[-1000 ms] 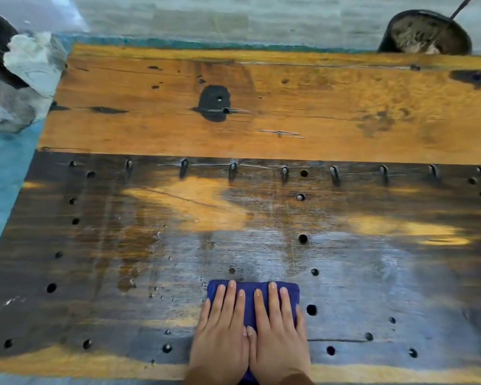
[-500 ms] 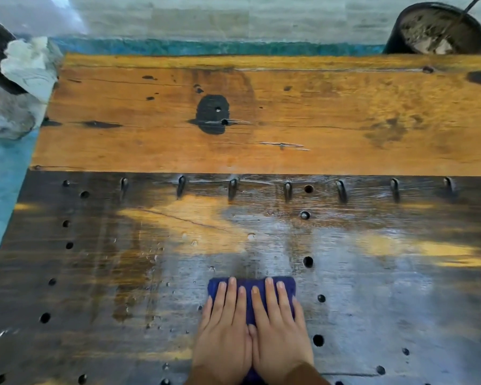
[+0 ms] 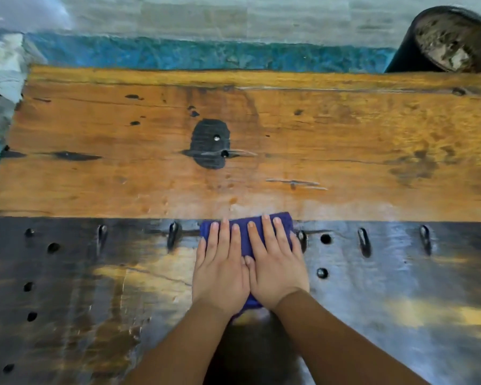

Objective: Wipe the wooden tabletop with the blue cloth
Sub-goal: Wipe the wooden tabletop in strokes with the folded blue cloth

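Both hands lie flat on the cloth [image 3: 247, 232], side by side with their inner edges touching. The left hand [image 3: 220, 273] covers the cloth's left part and the right hand [image 3: 275, 270] its right part; on each, the fingers are stretched out straight and held close together, pressing down rather than gripping, with palms on the fabric. The cloth is dark blue and folded into a thick pad. Its far edge shows beyond the fingertips and a small bit pokes out near the wrists, between the heels of the hands. It sits on the tabletop [image 3: 345, 140] right at the seam where the dark, shiny near board [image 3: 400, 287] meets the orange-brown far board, its far edge just over onto the orange wood. A row of slanted slots [image 3: 363, 241] runs along the dark board close to that seam, with the cloth lying in line with them, and round holes [image 3: 325, 238] dot the dark board on both sides of the hands. A black oval patch [image 3: 211, 144] marks the far board straight ahead of the cloth. Beyond the table's far right corner stands a black pot [image 3: 417, 45] holding pale, crumbly matter. At the far left edge lies a crumpled grey-white sheet [image 3: 0, 79].
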